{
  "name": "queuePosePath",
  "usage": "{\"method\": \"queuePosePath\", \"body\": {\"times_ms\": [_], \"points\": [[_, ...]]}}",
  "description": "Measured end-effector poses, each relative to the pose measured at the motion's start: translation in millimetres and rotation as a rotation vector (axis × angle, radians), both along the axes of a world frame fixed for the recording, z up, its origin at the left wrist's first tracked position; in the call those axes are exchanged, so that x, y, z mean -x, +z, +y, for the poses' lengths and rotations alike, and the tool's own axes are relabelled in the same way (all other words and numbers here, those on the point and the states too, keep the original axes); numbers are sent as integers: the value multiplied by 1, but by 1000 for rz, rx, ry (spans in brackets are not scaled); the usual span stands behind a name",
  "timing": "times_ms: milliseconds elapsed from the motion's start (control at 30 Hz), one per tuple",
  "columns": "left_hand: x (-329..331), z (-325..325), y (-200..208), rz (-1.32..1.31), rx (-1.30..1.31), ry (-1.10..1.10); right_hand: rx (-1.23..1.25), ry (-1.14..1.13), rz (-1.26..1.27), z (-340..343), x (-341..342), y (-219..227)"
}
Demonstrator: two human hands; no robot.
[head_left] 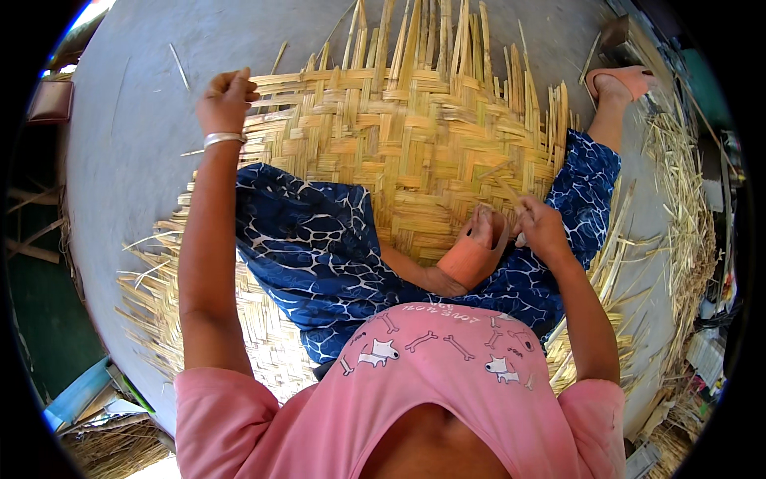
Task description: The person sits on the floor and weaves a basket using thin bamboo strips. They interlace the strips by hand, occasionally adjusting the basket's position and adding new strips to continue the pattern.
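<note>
I sit on a large woven mat (pixel 399 152) of yellow-green split strips, with loose strip ends (pixel 431 36) fanning out along its far edge. My left hand (pixel 226 100), a silver bangle at its wrist, is closed in a pinch by the mat's far left corner. What its fingers hold, if anything, is hidden. Close to my sandalled foot (pixel 479 247), my right hand (pixel 544 230) is closed on a short, thin strip (pixel 508 191) that points to the far left over the weave. Something small and whitish shows under its fingers.
Long dry strips (pixel 678 207) lie heaped along the right side of the grey floor (pixel 120 160). My other sandalled foot (pixel 626 82) rests beyond the mat's far right corner. A wooden block (pixel 626 40) stands behind it. Dry stalks (pixel 120 451) lie at the near left.
</note>
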State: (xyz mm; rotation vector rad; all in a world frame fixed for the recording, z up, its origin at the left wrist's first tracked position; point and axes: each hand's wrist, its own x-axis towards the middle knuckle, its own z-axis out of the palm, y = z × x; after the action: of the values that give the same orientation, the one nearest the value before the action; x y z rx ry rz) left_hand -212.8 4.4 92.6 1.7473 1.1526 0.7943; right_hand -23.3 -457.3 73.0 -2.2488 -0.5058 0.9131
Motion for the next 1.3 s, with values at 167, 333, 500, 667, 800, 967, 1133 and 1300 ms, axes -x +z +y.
{"method": "queuePosePath", "body": {"times_ms": [167, 333, 500, 667, 800, 967, 1133, 1300], "points": [[-52, -12, -2, 9, 142, -262, -209, -368, 231, 10, -32, -25], [-149, -55, -28, 39, 433, -611, -430, -514, 251, 72, -60, -41], [-243, -63, -73, 219, 447, -782, -545, -522, 385, 130, -83, -40], [-295, -66, -85, 459, 180, -719, -523, -480, 415, 163, -109, -50], [-305, -60, -96, 227, 17, -586, -456, -429, 418, 181, -125, -49], [-309, -57, -79, 295, 500, -684, -337, -311, 371, 190, -135, -55], [-299, -52, -75, 131, 566, -803, -205, -131, 231, 190, -151, -58], [-289, -54, -84, -195, 958, -766, -156, -25, 268, 184, -163, -58]]}}
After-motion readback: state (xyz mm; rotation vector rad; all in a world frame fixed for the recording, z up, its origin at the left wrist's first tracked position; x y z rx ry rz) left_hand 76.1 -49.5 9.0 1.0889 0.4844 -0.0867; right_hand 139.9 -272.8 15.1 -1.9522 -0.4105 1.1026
